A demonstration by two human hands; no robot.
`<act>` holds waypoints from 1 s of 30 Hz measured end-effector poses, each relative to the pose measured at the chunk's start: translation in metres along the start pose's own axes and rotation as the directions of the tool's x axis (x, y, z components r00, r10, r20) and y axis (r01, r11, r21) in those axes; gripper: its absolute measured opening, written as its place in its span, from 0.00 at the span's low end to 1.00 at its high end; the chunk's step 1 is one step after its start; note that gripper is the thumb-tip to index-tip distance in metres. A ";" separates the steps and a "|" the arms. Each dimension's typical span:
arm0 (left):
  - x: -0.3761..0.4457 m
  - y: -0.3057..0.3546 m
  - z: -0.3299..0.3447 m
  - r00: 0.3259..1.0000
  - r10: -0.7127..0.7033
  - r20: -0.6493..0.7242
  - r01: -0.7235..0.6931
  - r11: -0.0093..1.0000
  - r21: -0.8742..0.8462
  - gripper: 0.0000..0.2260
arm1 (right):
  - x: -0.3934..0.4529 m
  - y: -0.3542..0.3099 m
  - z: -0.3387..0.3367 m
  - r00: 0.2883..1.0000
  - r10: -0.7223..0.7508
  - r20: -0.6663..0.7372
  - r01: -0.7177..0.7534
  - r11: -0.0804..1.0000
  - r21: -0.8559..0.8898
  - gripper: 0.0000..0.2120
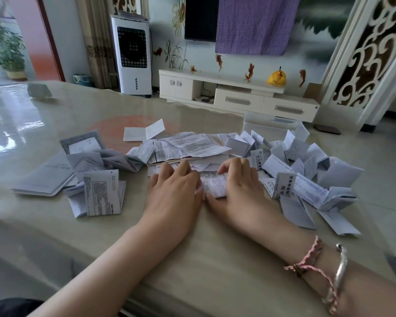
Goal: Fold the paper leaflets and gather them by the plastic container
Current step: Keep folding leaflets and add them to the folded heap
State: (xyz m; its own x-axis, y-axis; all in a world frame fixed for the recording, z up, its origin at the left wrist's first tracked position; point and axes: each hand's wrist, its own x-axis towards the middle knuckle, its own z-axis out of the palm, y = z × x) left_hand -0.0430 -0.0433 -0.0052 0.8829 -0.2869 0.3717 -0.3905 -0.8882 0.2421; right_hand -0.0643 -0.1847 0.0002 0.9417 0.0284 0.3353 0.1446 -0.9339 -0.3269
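**Folding under way, many leaflets left**

On the far left of the table (44, 225), a flat stack of grey booklets (44, 179), lying untouched. Just beside it, a small heap of loosely folded leaflets (101, 193), some standing on edge, some half open. Further back, alone, one folded leaflet (144, 131), a little apart from the rest.

In the middle, a loose pile of open sheets (188, 145), spread flat and overlapping, not yet folded. In front of this pile, both hands side by side, near each other. Left hand (174, 191) palm down, fingers fairly straight, resting on the papers and touching the left edge of a small leaflet (215, 186). Right hand (240, 186) also palm down, fingers bent a little, fingertips pressing on the top of the same leaflet; whether really pinching it, cannot tell. Probably pressing a crease flat, but this only a guess.

To the right, a larger heap of folded leaflets (306, 175), touching the front of the clear plastic container (270, 124), which stands at the far right edge of the table. So the gathering place already well filled.

As judgement: perhaps about half done. Folded heap on the right finished; still to fold the open sheets in the middle, and still to move the left heap over to the container.
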 end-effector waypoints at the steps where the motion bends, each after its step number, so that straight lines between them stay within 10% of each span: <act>1: 0.000 -0.001 0.000 1.000 0.001 -0.002 -0.001 1.000 0.006 0.10 | 0.000 -0.001 -0.001 1.000 0.004 0.011 -0.004 1.000 -0.009 0.19; 14: -0.003 0.003 -0.002 0.998 -0.039 0.040 0.040 0.999 -0.031 0.12 | -0.003 0.013 -0.010 0.994 0.093 0.054 -0.094 0.995 0.015 0.12; 30: 0.001 -0.012 -0.004 0.991 -0.116 0.071 0.133 0.931 -0.340 0.13 | -0.002 0.012 -0.019 0.934 -0.346 0.087 0.357 0.903 -0.241 0.11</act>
State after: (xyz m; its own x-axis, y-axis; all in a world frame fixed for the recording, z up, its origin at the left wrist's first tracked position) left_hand -0.0382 -0.0313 -0.0037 0.9385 -0.2065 0.2767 -0.3344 -0.7430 0.5797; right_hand -0.0702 -0.2024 0.0122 0.8562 0.3806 0.3495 0.3930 -0.9188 0.0378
